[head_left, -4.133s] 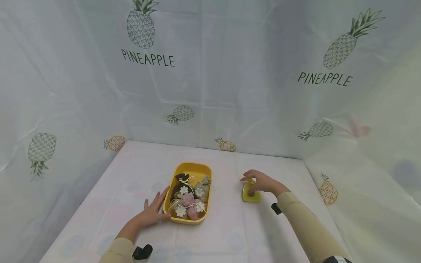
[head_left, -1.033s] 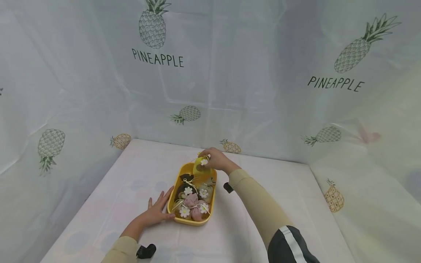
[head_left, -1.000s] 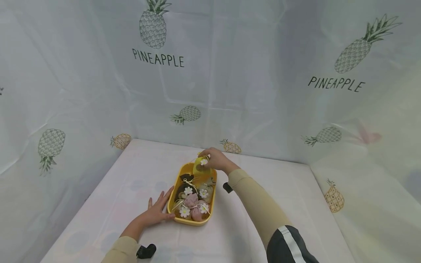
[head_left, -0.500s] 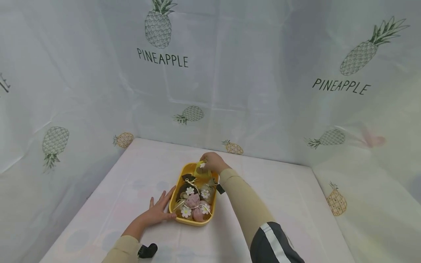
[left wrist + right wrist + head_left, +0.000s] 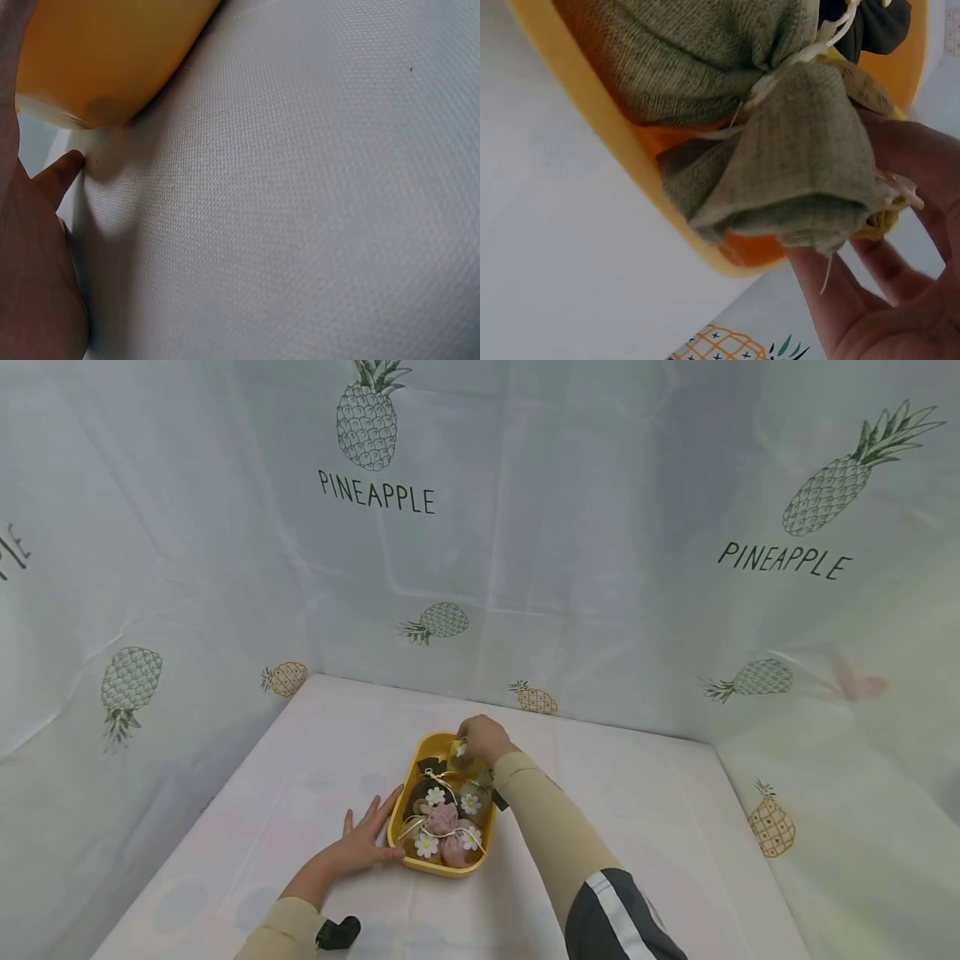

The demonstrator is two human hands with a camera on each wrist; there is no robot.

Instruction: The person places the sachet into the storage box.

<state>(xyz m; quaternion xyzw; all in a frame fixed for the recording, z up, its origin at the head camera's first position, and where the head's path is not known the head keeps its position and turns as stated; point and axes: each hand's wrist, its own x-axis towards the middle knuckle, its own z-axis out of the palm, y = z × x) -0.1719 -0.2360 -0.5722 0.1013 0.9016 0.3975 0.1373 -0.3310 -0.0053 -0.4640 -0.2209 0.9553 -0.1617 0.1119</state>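
A yellow oval tray (image 5: 397, 829) sits mid-table and holds several small drawstring sachets with daisy tags: a brown one (image 5: 424, 793), an olive one (image 5: 474, 799) and pink ones (image 5: 444, 820). My right hand (image 5: 471, 745) reaches over the tray's far end and pinches a yellow sachet (image 5: 459, 755) that is down inside it. In the right wrist view my fingers (image 5: 900, 300) lie behind the olive sachet (image 5: 795, 165) at the tray rim (image 5: 592, 127). My left hand (image 5: 366, 837) lies flat on the cloth, fingertips against the tray's left wall (image 5: 105, 52).
White cloth covers the table (image 5: 637, 827). Pineapple-print sheets (image 5: 525, 527) close it in at the back, left and right. A black wrist-camera mount (image 5: 337, 932) shows near my left sleeve.
My right hand picked the yellow sachet up from the table's right side, carried it over the tray's far end and has lowered it in. My left hand has stayed put.
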